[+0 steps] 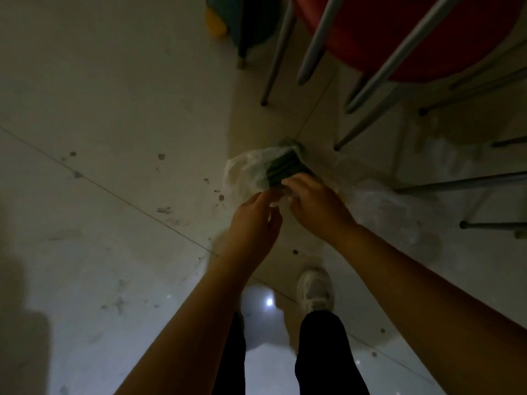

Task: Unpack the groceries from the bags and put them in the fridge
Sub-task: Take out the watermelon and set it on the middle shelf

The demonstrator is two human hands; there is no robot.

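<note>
A clear plastic bag [245, 172] hangs above the tiled floor, held between both hands. Inside it shows a bundle of dark green vegetables [285, 166], long and ribbed. My left hand [256, 218] pinches the bag's near edge with its fingertips. My right hand [313, 201] grips the bag at the green bundle's near end. The picture is dim and slightly blurred, so the finger detail is unclear.
A second clear plastic bag [379, 206] lies on the floor to the right. Red chairs with grey metal legs [370, 81] stand at the top right. A teal and yellow object [225, 21] sits at the top. My white shoe [315, 289] is below the hands.
</note>
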